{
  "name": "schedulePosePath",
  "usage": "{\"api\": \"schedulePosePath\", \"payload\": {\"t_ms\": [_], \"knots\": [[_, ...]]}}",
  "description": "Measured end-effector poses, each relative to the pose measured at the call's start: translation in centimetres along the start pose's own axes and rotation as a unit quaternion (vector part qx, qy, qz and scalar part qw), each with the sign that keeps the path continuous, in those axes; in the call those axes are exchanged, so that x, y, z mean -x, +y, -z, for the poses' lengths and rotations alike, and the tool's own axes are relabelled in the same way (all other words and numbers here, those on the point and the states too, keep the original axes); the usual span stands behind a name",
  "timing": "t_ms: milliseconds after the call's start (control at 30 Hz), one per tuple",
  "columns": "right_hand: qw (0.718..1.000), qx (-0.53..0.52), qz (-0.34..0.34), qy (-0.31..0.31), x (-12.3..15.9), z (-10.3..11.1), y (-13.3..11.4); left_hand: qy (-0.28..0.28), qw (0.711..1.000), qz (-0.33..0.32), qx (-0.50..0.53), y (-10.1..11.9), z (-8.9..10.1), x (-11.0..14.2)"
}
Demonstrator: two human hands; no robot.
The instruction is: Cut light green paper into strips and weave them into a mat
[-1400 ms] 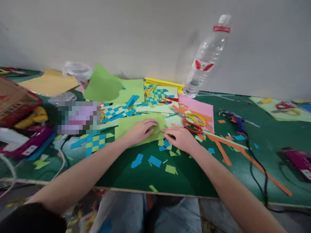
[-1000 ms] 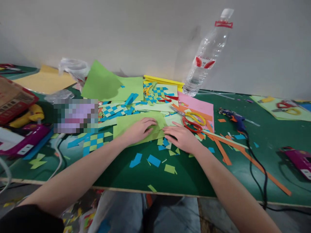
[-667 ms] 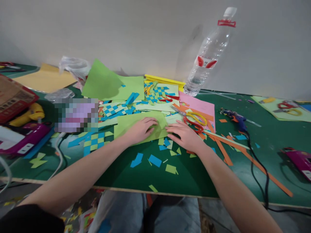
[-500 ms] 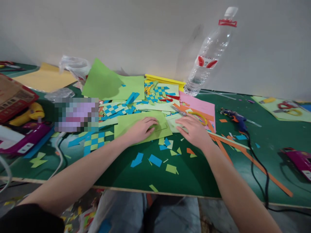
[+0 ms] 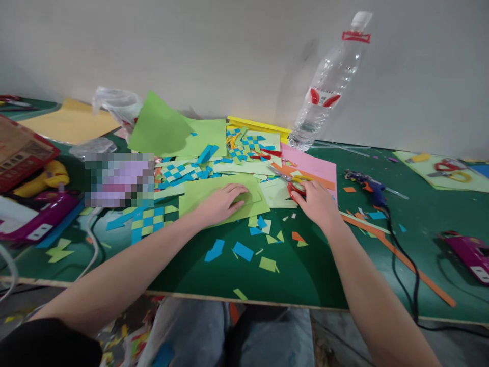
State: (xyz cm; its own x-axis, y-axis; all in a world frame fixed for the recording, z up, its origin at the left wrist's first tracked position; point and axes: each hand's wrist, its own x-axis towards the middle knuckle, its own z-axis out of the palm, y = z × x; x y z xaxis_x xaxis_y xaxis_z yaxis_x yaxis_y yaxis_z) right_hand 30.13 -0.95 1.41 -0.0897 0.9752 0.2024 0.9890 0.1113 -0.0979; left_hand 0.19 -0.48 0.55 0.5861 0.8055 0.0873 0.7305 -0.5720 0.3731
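Note:
My left hand (image 5: 225, 204) lies on a light green sheet of paper (image 5: 202, 188), its fingers stretched out and slightly curved, with no grip on the sheet. Farther right, my right hand (image 5: 321, 204) has its fingers at the red and yellow handles of a pair of scissors (image 5: 293, 182), closed on them as far as I can see. The blades point away to the left, over a pale green piece of paper (image 5: 278, 193). A pink sheet (image 5: 324, 171) with orange strips lies beneath and behind the scissors.
Woven blue-and-green paper pieces (image 5: 179, 173) lie behind my left hand. Paper scraps (image 5: 243, 251) dot the green table (image 5: 305, 275). A clear bottle (image 5: 328, 81) leans against the wall. To the right are a blue glue gun (image 5: 369, 188) with a black cord and more scissors (image 5: 454, 171).
My right hand has shifted slightly right from the pale green paper and taken hold of the scissors' handles, whose red part now shows. My left hand stays on the green sheet.

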Motion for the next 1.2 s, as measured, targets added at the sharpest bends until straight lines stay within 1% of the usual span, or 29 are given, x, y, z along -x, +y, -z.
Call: {"api": "schedulePosePath", "payload": {"t_ms": [133, 267, 467, 567, 700, 833, 967, 1067, 1200], "knots": [[0.999, 0.010, -0.017, 0.051, -0.1, -0.6, 0.7, -0.002, 1.000, -0.012, -0.003, 0.1, 0.1, 0.0], [0.998, 0.008, -0.025, 0.051, -0.2, -1.4, 1.3, -0.002, 1.000, -0.014, -0.003, 0.1, 0.1, -0.1], [0.997, -0.024, -0.018, 0.075, -0.6, -2.4, 1.9, 0.000, 1.000, -0.007, -0.004, 0.2, 0.1, 0.0], [0.996, -0.036, -0.023, 0.074, -0.7, -2.3, 1.9, 0.001, 1.000, -0.014, 0.002, 0.2, 0.2, 0.0], [0.996, -0.024, -0.011, 0.085, -0.5, -1.6, 1.6, -0.005, 1.000, -0.027, 0.002, 0.2, 0.5, 0.1], [0.994, -0.023, -0.010, 0.104, -0.4, -0.9, 1.1, -0.017, 1.000, -0.014, -0.009, 0.1, 0.6, 0.1], [0.991, -0.072, -0.009, 0.111, -0.3, -0.6, 0.9, -0.022, 0.999, -0.022, -0.017, -0.2, 0.6, 0.1], [0.985, -0.130, -0.030, 0.111, -0.3, -0.4, 0.9, -0.025, 0.999, -0.025, -0.029, -0.4, 0.6, 0.1], [0.961, -0.244, -0.050, 0.116, -0.4, -0.1, 0.8, -0.017, 0.999, -0.030, -0.038, -0.7, 0.8, 0.1]]}}
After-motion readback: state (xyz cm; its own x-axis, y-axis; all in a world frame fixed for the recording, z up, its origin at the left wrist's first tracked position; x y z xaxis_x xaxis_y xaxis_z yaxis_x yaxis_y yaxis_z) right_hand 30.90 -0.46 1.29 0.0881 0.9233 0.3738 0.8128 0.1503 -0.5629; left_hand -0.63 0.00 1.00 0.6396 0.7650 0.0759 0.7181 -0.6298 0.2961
